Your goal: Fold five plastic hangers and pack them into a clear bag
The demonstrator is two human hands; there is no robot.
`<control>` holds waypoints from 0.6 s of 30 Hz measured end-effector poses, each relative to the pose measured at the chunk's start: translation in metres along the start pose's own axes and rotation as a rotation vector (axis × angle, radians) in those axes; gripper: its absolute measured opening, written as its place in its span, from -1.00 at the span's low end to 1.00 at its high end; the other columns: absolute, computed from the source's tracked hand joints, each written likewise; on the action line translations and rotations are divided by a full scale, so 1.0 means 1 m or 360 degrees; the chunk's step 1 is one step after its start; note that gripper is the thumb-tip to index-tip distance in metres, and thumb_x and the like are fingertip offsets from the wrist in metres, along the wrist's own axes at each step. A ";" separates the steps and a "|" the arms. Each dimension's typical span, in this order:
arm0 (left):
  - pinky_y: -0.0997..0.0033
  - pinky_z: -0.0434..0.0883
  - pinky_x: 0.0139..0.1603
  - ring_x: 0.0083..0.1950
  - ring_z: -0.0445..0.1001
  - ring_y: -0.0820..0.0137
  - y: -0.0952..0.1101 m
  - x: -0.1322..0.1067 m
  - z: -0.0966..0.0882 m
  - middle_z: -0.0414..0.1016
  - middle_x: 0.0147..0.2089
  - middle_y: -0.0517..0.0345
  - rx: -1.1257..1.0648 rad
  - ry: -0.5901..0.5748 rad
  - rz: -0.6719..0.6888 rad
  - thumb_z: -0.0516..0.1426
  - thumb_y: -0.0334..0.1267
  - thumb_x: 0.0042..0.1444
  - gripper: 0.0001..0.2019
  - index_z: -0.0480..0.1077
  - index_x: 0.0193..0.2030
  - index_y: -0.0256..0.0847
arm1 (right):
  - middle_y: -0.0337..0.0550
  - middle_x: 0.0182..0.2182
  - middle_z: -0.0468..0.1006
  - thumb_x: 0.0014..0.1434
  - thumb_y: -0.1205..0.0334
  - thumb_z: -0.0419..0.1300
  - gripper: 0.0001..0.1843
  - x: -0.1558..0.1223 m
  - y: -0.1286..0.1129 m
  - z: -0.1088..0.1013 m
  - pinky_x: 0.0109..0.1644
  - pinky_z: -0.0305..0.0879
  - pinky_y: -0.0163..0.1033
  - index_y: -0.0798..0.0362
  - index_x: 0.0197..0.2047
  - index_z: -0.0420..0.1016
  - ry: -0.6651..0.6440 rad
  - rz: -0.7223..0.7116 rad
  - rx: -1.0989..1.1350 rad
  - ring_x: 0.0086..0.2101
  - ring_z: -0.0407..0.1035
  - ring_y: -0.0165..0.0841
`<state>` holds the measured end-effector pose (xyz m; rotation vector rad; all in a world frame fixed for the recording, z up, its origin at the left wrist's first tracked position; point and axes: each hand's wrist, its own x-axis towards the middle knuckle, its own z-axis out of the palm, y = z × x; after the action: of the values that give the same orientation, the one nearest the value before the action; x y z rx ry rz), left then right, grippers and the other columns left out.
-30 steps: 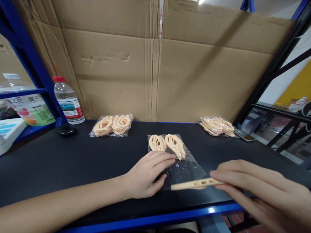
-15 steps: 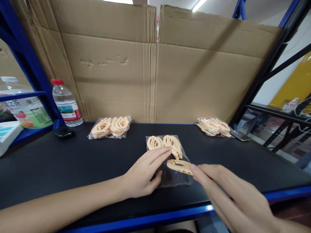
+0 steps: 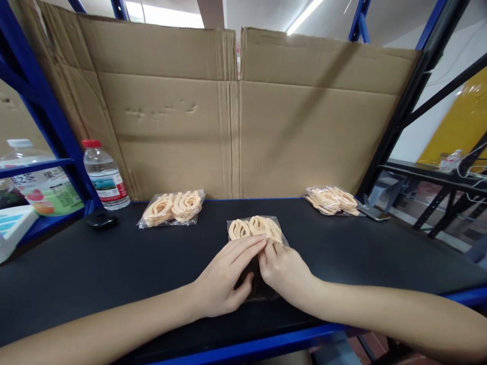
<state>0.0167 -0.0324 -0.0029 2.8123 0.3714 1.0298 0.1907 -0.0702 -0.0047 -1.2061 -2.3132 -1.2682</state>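
A clear plastic bag [image 3: 249,221] lies on the table in front of me, with cream-coloured oval slotted pieces [image 3: 261,226] in its far half. My left hand [image 3: 228,276] rests over the near part of the bag, fingers stretched forward and thumb apart, fingertips by the pieces. Against those fingertips, my right hand [image 3: 285,271] is closed, its fingers curled down over the bag at the near edge of the pieces. Whatever its fingers grip is hidden beneath them.
On the black table [image 3: 114,274], filled bags stand at back left [image 3: 171,208] and back right [image 3: 331,199]. A phone [image 3: 375,213] lies beside the right one. A black mouse [image 3: 102,220] and a water bottle [image 3: 106,177] are at left. Cardboard [image 3: 171,132] walls the back.
My right hand has moved left and forward onto the bag; the cream piece it pinched is out of sight. My left hand has stayed in place. The view has tilted slightly up.
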 end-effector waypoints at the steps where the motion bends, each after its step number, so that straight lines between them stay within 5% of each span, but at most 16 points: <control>1: 0.00 0.25 0.28 0.32 0.18 0.15 0.001 0.001 -0.001 0.19 0.31 -0.14 -0.0005 -0.0009 -0.0001 0.01 -0.51 0.09 -0.38 0.05 0.32 -0.22 | 0.26 -0.41 0.58 -0.01 0.60 0.08 -0.70 0.000 -0.001 -0.001 -0.55 0.43 -0.21 0.41 -0.22 0.56 -0.0067 0.0046 0.0000 -0.48 0.49 -0.15; 4: 0.02 0.26 0.27 0.31 0.20 0.17 0.003 0.003 -0.010 0.23 0.29 -0.12 -0.0027 -0.0012 0.0001 0.03 -0.46 0.14 -0.43 0.06 0.31 -0.20 | 0.28 -0.35 0.59 0.01 0.62 0.06 -0.65 -0.008 0.007 -0.019 -0.48 0.47 -0.20 0.44 -0.14 0.52 -0.0084 0.0089 0.0110 -0.41 0.51 -0.14; 8: 0.08 0.31 0.21 0.23 0.30 0.20 0.002 -0.005 -0.033 0.34 0.20 -0.06 -0.0091 0.0056 -0.0118 -0.06 -0.52 0.17 -0.58 0.21 0.16 -0.16 | 0.06 -0.30 0.59 0.18 0.52 0.03 -0.71 -0.033 0.054 -0.050 -0.23 0.49 -0.17 0.25 -0.07 0.48 0.0322 0.0193 0.0586 -0.30 0.50 -0.24; 10: 0.13 0.36 0.13 0.15 0.35 0.22 0.001 -0.013 -0.042 0.37 0.13 -0.03 -0.0109 0.0067 -0.0230 -0.08 -0.56 0.10 -0.63 0.27 0.00 -0.16 | -0.01 -0.15 0.54 0.20 0.52 0.00 -0.64 -0.046 0.082 -0.053 -0.09 0.45 -0.21 0.12 0.02 0.41 0.0185 0.0259 0.0888 -0.16 0.46 -0.30; 14: 0.18 0.40 0.07 0.08 0.36 0.24 0.001 -0.024 -0.046 0.32 0.08 -0.03 -0.0075 -0.0050 -0.0400 0.03 -0.52 0.02 -0.62 0.22 -0.01 -0.15 | 0.00 0.20 0.21 0.16 0.40 0.13 -0.54 -0.061 0.112 -0.029 0.14 0.30 -0.13 -0.04 0.14 0.29 -0.0325 0.0185 0.1378 0.15 0.22 -0.26; 18: 0.26 0.39 0.05 0.06 0.35 0.28 0.000 -0.021 -0.035 0.29 0.04 0.01 -0.0077 -0.0200 -0.0360 0.13 -0.45 0.11 -0.73 0.27 -0.07 -0.13 | 0.00 0.17 0.20 0.15 0.29 0.23 -0.78 -0.061 0.102 0.005 0.22 0.17 -0.07 0.00 -0.09 0.43 -0.0332 0.0114 0.1692 0.16 0.16 -0.25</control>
<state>-0.0218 -0.0366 0.0110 2.6969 0.6231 0.7997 0.3074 -0.0705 0.0192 -0.9886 -2.4400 0.2010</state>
